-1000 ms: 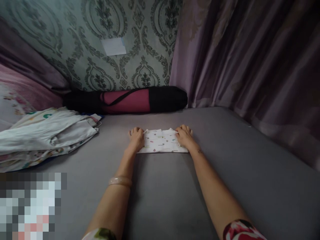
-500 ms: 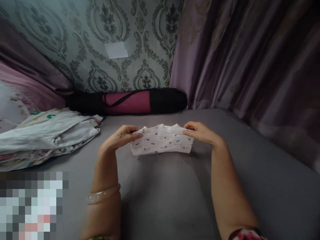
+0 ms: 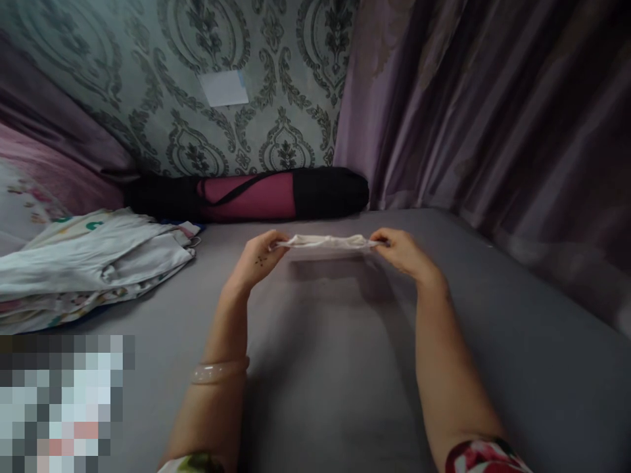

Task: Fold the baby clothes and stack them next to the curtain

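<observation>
The narrow folded white cloth (image 3: 328, 242) looks soft and matt, like the flat grey cloth bed surface (image 3: 340, 368) and the long black-and-magenta fabric bag (image 3: 266, 197). The pleated purple cloth curtain (image 3: 399, 125) has a satiny sheen; the pale round bangle (image 3: 215, 373) is smooth and glossy.

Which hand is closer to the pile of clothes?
Left: the left hand is to the right of the pile of clothes, with grey sheet between. The right hand is farther right, holding the other end of the white cloth.
</observation>
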The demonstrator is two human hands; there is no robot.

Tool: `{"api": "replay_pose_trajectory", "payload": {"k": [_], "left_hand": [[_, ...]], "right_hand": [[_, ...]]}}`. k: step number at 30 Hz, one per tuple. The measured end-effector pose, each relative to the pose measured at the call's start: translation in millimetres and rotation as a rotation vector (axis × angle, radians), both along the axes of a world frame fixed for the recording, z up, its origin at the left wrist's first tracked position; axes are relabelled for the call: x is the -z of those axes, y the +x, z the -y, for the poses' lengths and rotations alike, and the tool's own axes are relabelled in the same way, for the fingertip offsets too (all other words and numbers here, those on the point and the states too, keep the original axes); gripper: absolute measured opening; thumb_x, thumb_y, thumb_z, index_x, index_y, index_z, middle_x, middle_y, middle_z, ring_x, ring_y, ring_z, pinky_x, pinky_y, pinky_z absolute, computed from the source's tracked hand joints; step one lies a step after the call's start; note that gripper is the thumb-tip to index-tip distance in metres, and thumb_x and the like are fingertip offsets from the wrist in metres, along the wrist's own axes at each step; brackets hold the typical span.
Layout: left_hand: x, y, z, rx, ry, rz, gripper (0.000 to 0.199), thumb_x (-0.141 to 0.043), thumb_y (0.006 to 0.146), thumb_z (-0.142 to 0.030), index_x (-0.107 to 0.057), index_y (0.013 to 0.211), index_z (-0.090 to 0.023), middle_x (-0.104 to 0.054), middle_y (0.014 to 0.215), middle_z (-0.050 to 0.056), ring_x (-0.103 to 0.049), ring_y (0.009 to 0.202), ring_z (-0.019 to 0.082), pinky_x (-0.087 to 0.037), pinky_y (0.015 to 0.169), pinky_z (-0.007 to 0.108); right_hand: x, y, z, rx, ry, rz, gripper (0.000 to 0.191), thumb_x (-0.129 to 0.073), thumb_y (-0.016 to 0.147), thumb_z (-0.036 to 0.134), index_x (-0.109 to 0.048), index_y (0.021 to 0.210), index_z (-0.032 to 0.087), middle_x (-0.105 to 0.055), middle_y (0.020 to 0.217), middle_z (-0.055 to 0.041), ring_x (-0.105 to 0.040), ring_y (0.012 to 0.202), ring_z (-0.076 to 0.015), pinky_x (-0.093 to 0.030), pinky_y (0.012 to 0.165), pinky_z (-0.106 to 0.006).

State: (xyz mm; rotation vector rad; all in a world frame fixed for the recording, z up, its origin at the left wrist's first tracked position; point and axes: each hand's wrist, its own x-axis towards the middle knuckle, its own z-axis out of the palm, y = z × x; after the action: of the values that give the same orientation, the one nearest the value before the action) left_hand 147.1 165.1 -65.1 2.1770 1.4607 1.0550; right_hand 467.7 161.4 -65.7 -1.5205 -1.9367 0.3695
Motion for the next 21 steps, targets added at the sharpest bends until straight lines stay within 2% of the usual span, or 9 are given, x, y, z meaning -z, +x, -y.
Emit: {"api": "replay_pose_trajectory", "payload": {"k": [3,5,9,12,14,16,19,21], "left_hand": [[3.1,-7.8,2.3,0.208,-0.285,-0.211,0.024,-0.054,0.077,-0.036,-0.065,0.087,-0.017,-0.063,0.074,0.0,-0.051,0.065,0.013,-0.037,0.06,0.022],[5.3,-9.8,2.9,0.277,-0.42,-0.303,0.022,-0.055,0.074,-0.033,-0.063,0.086,-0.017,-0.065,0.078,0.001,-0.052,0.067,0.013,-0.037,0.059,0.022],[7.8,-8.7,4.1,0.302,-0.579,-0.399,0.022,-0.056,0.069,-0.028,-0.063,0.087,-0.018,-0.066,0.08,0.001,-0.054,0.065,0.013,-0.038,0.057,0.022],[6.9,-10.2,5.8,0.302,-0.677,-0.445,0.023,-0.062,0.068,-0.034,-0.065,0.084,-0.018,-0.066,0.077,0.0,-0.055,0.065,0.014,-0.038,0.058,0.023],[5.4,-12.2,6.5,0.31,-0.659,-0.445,0.029,-0.061,0.072,-0.046,-0.065,0.079,-0.018,-0.065,0.074,0.001,-0.055,0.066,0.014,-0.038,0.057,0.023],[4.2,-12.5,6.2,0.296,-0.564,-0.424,0.038,-0.053,0.079,-0.054,-0.065,0.077,-0.017,-0.064,0.071,0.001,-0.054,0.064,0.013,-0.037,0.056,0.023],[5.8,-3.5,4.6,0.181,-0.374,-0.405,0.035,-0.047,0.087,-0.045,-0.065,0.083,-0.016,-0.067,0.076,0.004,-0.057,0.067,0.014,-0.038,0.06,0.023],[11.0,10.6,3.7,0.091,-0.286,-0.418,0.028,-0.043,0.09,-0.033,-0.065,0.09,-0.016,-0.069,0.085,0.007,-0.061,0.075,0.016,-0.042,0.067,0.024]], "right_hand": [[10.1,3.7,-1.3,-0.161,-0.335,0.078,0.009,-0.062,0.074,0.016,-0.067,0.081,0.017,-0.068,0.076,-0.0005,-0.06,0.073,-0.0141,-0.045,0.069,-0.023],[15.0,3.7,-2.8,-0.206,-0.494,0.116,0.01,-0.064,0.071,0.014,-0.068,0.081,0.016,-0.067,0.075,0.0001,-0.059,0.071,-0.013,-0.045,0.067,-0.021],[19.5,2.7,-4.2,-0.207,-0.654,0.156,0.015,-0.069,0.066,0.012,-0.07,0.08,0.017,-0.068,0.076,0.0001,-0.06,0.07,-0.0128,-0.044,0.063,-0.02],[21.7,5.2,-2.7,-0.236,-0.747,0.13,0.015,-0.071,0.065,0.013,-0.071,0.079,0.018,-0.07,0.076,-0.001,-0.062,0.07,-0.0136,-0.046,0.064,-0.021],[22.5,6.9,-1.8,-0.252,-0.749,0.099,0.011,-0.072,0.069,0.02,-0.071,0.079,0.017,-0.071,0.077,-0.0026,-0.063,0.072,-0.0144,-0.047,0.066,-0.022],[22.1,5.4,-2.4,-0.245,-0.7,0.089,0.015,-0.067,0.078,0.03,-0.071,0.08,0.016,-0.071,0.077,-0.0046,-0.063,0.071,-0.0148,-0.047,0.066,-0.023],[21.3,-8.3,-6.1,-0.186,-0.528,0.162,0.025,-0.053,0.088,0.031,-0.071,0.084,0.015,-0.071,0.077,-0.0061,-0.063,0.071,-0.0159,-0.046,0.067,-0.024],[24.1,-25.5,-8.1,-0.133,-0.352,0.223,0.027,-0.047,0.091,0.027,-0.071,0.094,0.015,-0.072,0.088,-0.0074,-0.064,0.082,-0.0183,-0.047,0.074,-0.027]]}}
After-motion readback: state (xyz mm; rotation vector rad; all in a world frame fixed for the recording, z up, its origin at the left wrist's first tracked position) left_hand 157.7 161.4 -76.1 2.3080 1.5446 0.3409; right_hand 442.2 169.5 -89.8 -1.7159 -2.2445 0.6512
